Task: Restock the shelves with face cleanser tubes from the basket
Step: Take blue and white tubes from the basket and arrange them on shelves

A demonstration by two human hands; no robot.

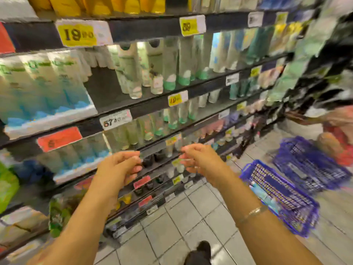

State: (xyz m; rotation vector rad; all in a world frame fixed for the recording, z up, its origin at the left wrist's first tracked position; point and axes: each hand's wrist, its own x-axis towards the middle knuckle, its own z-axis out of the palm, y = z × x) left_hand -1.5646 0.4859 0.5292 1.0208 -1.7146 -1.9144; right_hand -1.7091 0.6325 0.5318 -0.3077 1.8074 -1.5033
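The picture is blurred by motion. Both my hands hang in front of the shelves at mid height. My left hand (122,167) has loosely curled fingers and holds nothing. My right hand (196,159) is also loosely curled and empty. A blue basket (298,222) stands on the floor at my right, with a few pale blue tubes (263,194) lying in it. White and green cleanser tubes (131,73) stand in rows on the shelf above my hands, with a bare gap (103,88) to their left.
A second blue basket (309,165) sits further back on the tiled floor. A person crouches at the far right (340,134). Blue-capped tubes in a tray (44,96) fill the left shelf. My shoe (200,253) shows at the bottom.
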